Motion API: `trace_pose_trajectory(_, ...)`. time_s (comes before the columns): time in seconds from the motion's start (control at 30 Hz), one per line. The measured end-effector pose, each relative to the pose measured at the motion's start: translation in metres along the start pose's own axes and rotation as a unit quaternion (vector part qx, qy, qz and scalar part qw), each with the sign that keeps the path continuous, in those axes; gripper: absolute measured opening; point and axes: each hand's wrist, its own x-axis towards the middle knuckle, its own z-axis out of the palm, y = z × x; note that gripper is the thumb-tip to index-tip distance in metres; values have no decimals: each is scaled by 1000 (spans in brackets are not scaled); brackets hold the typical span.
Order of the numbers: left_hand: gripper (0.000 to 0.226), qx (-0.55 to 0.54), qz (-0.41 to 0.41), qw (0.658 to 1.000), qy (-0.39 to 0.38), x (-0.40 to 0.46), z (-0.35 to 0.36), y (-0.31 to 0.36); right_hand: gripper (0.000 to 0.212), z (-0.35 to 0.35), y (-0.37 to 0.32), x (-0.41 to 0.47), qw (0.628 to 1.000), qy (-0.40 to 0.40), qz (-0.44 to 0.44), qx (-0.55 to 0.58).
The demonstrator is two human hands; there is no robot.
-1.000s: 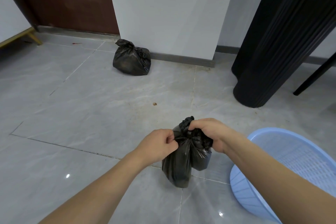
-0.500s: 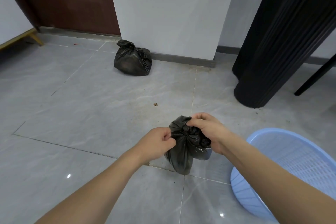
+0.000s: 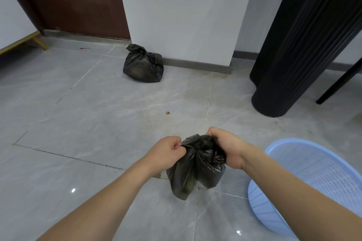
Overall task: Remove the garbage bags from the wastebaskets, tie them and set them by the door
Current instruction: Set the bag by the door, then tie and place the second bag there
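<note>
Head view: the black garbage bag (image 3: 195,170) hangs above the tiled floor (image 3: 88,119), just left of the blue wastebasket (image 3: 313,178); the left hand (image 3: 168,152) pinches one gathered flap and the right hand (image 3: 225,146) is clenched over the neck, which now sits lower and more tightly bunched than a second ago, so the knot seems to be closing. Two bags count in all, this one and a tied bag (image 3: 144,64) already lying by the brown door (image 3: 78,0), plus one wastebasket.
</note>
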Motion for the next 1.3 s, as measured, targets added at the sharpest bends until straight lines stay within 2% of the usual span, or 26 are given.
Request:
trace_pose_trajectory(0.07,28,6,-17,1000,-7,-2,-3,-7,16,-3,5,2,998,38,-10,-44)
trace_pose_trajectory(0.2,8,-9,-60,995,-79,-9,-3,-15,20,-5,12,-1,997,40,12,-70)
trace_pose_trajectory(0.3,15,-55,-56,991,-109,-11,-3,-7,20,-3,12,-3,996,45,12,-70)
trace_pose_trajectory(0.43,13,-66,-10,995,-79,-9,1,1,18,0,12,-2,997,47,15,-64)
trace_pose_trajectory(0.63,11,-29,-5,999,-23,-3,8,-3,17,1,18,2,994,50,22,-93)
trace_pose_trajectory(0.8,14,-99,-38,994,-41,-4,1,-3,18,2,19,1,986,60,-8,-156)
trace_pose_trajectory(0.97,16,-179,-64,981,-29,-3,-7,-2,27,5,18,5,985,99,-47,-131)
trace_pose_trajectory(1.03,15,-118,-74,989,-43,-3,-6,-5,20,6,18,5,980,115,-58,-154)
trace_pose_trajectory(1.13,25,99,-45,993,-41,-3,-5,-10,13,8,21,7,972,114,-87,-186)
trace_pose_trajectory(1.17,27,115,-46,992,-31,-3,-5,-9,12,8,23,8,971,106,-104,-189)
trace_pose_trajectory(1.23,30,75,-69,995,-15,-1,-6,-4,16,9,24,8,971,82,-134,-182)
trace_pose_trajectory(1.3,26,-34,-106,994,-4,2,-11,1,20,8,23,8,968,67,-150,-188)
